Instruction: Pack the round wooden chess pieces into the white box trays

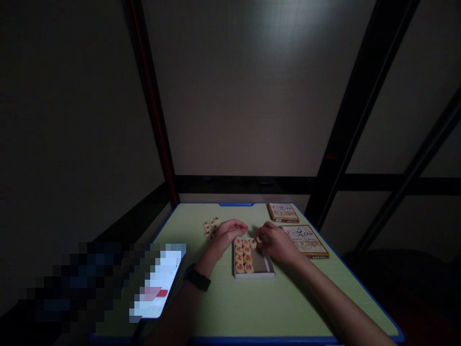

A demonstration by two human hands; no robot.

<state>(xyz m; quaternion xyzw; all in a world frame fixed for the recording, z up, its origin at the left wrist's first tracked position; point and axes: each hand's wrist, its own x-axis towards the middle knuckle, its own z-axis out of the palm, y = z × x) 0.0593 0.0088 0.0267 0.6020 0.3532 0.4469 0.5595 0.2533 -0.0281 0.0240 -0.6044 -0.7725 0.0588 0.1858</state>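
An open shallow box (pixel 268 269) lies on the green table (pixel 252 307) and holds several round wooden chess pieces (pixel 243 255) with red characters, set in rows at its left side. My right hand (pixel 276 242) rests at the box's far right edge, its fingers pinched on one round piece (pixel 259 239). My left hand (pixel 229 231), with a dark watch (pixel 197 278) on the wrist, sits curled at the box's far left corner; what its fingers hold is hidden. A small heap of loose pieces (pixel 210 227) lies just left of that hand.
Two flat printed box lids or boards (pixel 283 212) (pixel 305 240) lie at the table's right. A blurred-out white object (pixel 158 283) sits at the left edge. The table has a blue rim. Dark posts and a pale wall stand behind it.
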